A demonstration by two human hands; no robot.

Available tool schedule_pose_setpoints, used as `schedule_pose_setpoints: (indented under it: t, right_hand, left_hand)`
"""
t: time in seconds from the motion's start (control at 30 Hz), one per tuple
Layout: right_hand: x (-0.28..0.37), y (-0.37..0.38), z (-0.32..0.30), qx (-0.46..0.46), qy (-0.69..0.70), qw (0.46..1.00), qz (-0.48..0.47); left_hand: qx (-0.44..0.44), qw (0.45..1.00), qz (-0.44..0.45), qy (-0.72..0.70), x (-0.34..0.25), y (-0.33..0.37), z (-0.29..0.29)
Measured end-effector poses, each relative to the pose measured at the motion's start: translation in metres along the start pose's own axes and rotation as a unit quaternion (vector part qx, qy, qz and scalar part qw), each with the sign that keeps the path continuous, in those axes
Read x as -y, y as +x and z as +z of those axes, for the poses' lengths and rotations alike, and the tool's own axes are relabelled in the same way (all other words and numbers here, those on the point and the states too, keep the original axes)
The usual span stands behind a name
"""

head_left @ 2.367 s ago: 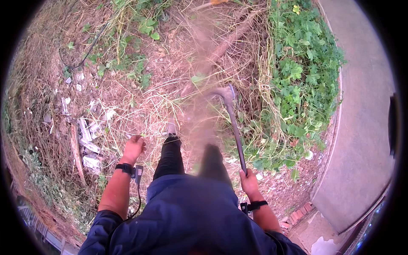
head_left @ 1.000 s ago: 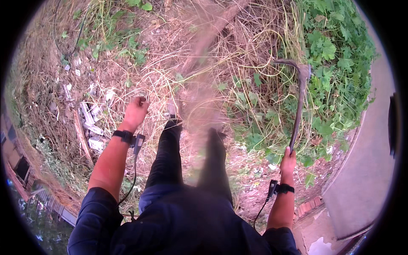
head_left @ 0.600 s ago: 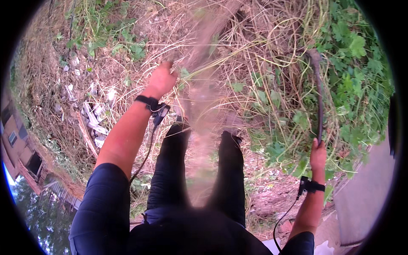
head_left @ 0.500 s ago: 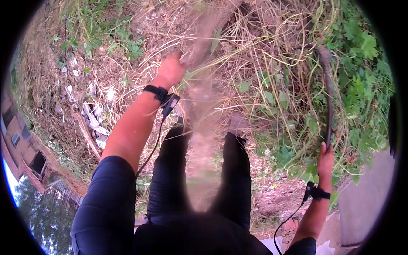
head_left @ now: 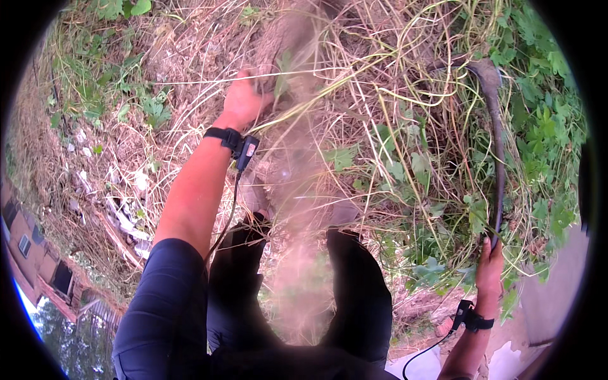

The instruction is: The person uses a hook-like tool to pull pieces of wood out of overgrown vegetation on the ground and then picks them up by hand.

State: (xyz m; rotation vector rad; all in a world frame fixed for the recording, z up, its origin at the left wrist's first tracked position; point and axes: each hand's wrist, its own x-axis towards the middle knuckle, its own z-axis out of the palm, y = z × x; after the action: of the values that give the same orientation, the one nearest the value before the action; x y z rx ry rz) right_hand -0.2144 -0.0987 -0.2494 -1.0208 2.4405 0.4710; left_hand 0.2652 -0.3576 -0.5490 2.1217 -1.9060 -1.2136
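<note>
The work area is bounded on the right by a dense bank of green leaves (head_left: pixel 544 136) and, lower down, by a smooth grey paved strip (head_left: pixel 560 278), while at the left rim a building (head_left: pixel 28 244) is seen, bent by the lens. Between the two hands a broad stretch is crossed by loose vine stems (head_left: pixel 351 79), so that little clear space is left beside the tool (head_left: pixel 496 149). The stems are thin, pale and tangled, some yellow-green, others straw-dry; white rubble (head_left: pixel 130 218) is strewn on the left. The tool, on the right against the leaves, is formed of a slim dark shaft, slightly bowed, and a head turned leftward (its tip is lost among the stems). The lower end of the shaft is gripped by the right hand (head_left: pixel 488 269), with the fingers wrapped around it. The left hand (head_left: pixel 246 101) is held low over the stems with its fingers parted; whether any stem is touched cannot be told. A dark strap (head_left: pixel 223 135) is worn on the left wrist.
</note>
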Motion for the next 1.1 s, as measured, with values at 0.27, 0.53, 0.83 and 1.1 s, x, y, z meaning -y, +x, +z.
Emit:
schedule_pose_setpoints:
  t: [0.27,0.53,0.83,1.1]
  right_hand:
    - [0.009,-0.004,-0.006,0.011,0.022,1.0,0.008]
    - [0.024,-0.025,-0.016,0.019,0.12,0.993,0.004]
    - [-0.003,-0.103,-0.024,0.104,0.286,0.95,0.061]
    - [-0.013,-0.152,-0.047,0.157,0.461,0.872,0.046]
  left_hand:
    - [0.078,0.994,0.016,-0.074,-0.055,-0.054,-0.119]
    - [0.249,0.927,-0.023,-0.28,-0.139,-0.154,-0.182]
    - [0.234,0.925,-0.165,-0.251,-0.095,-0.384,-0.23]
    - [0.207,0.918,-0.33,0.07,-0.042,-0.538,-0.316]
